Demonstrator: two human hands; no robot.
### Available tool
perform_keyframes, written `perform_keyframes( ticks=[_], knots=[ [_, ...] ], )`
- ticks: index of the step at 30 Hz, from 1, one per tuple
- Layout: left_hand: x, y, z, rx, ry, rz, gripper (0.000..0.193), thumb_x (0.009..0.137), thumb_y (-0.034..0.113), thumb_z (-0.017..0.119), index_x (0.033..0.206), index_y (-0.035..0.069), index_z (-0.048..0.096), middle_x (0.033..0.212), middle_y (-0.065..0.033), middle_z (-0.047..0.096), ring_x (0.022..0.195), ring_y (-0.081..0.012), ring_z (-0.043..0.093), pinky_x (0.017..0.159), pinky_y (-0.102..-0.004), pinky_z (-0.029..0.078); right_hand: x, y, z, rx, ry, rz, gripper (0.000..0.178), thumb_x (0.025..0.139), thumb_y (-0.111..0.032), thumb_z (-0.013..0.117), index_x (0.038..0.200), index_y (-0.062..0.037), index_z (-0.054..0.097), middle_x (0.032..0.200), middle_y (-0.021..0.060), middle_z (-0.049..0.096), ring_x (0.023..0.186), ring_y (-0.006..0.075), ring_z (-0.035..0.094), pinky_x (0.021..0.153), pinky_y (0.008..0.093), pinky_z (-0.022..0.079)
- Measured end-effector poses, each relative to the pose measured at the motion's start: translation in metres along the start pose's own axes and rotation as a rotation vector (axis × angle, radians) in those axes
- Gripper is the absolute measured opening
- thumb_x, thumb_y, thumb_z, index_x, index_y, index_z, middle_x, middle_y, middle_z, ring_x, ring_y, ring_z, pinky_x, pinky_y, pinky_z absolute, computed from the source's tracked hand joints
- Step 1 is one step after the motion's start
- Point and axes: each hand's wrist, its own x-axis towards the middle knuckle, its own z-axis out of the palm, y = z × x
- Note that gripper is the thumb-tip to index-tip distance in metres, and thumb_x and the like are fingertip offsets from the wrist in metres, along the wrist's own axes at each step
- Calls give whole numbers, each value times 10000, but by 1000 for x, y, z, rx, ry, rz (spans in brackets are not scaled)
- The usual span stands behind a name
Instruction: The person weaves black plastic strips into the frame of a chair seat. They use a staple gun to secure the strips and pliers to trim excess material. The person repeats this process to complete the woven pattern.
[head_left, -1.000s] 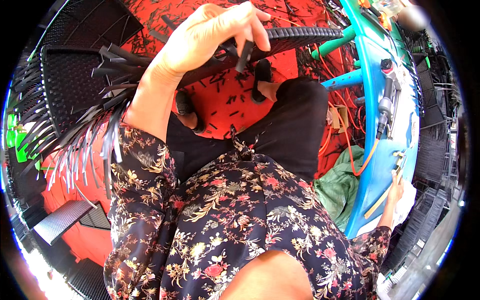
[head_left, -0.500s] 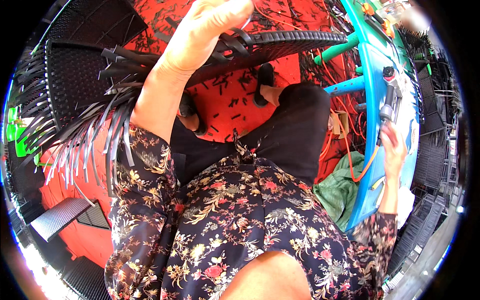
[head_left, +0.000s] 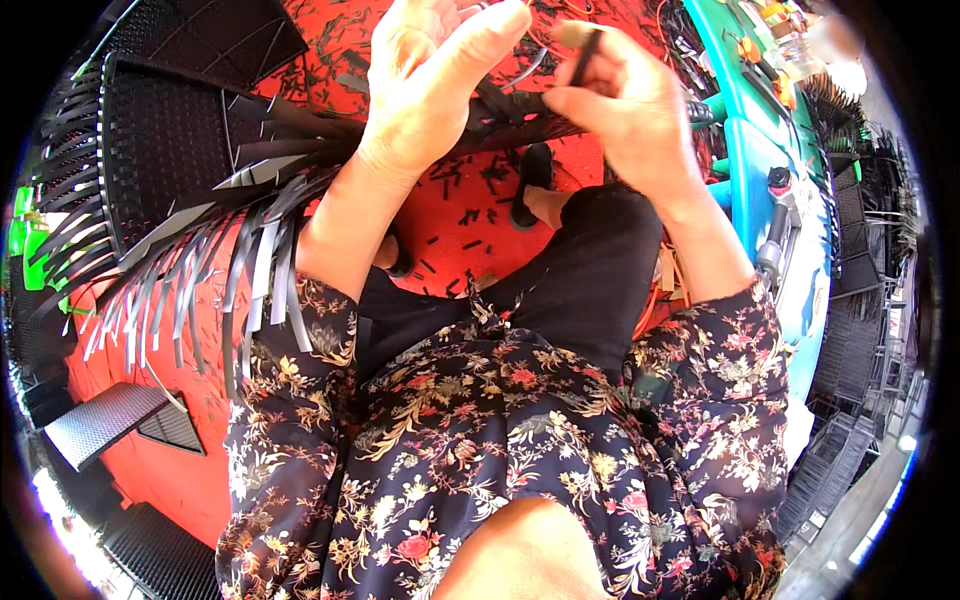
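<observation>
My left hand (head_left: pixel 425 85) is raised at the top middle with its thumb stretched to the right. Its fingers are bent and partly cut off by the picture's edge, and I see nothing held in them. Facing it, my right hand (head_left: pixel 635 115) is closed, with a short dark strip (head_left: pixel 588 57) pinched at its fingers. Both hands are above a black woven panel (head_left: pixel 490 130), mostly hidden behind them. Loose flat black strips (head_left: pixel 265 240) fan out from the panel past my left forearm.
Black strip scraps litter the red floor (head_left: pixel 470 250). A silver and black hand tool (head_left: pixel 776 225) lies on the blue table (head_left: pixel 750 170) at right. More black woven panels (head_left: pixel 165 150) stand at left, and a patterned panel (head_left: pixel 105 420) lies lower left.
My right hand has left the tool on the blue table and come across beside my left hand, now with the dark strip. My left hand has shifted slightly right and down.
</observation>
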Motion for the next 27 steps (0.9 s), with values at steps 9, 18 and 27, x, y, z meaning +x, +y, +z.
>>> perform_keyframes(
  ticks=[9,18,27],
  knots=[
    [-5,9,24,961,-323,-142,202,794,144,722,952,52,635,754,-95,633,660,-180,611,641,-298,502,-16,0,-8,-63,76,-133,174,917,-205,654,861,-41,680,626,-55,530,563,21,427,502,203,354],
    [-22,3,31,931,-196,33,142,731,10,660,855,25,595,727,-119,580,660,-272,588,616,-318,463,-32,-8,1,173,234,74,291,916,-239,651,706,-42,610,653,-6,636,557,22,451,512,193,375],
    [-21,17,35,747,-395,3,203,659,-30,691,793,46,559,769,-96,564,723,-303,590,648,-359,474,-29,-4,-7,301,174,124,270,949,-239,593,753,-56,621,688,5,651,554,20,448,489,188,354]
  ],
)
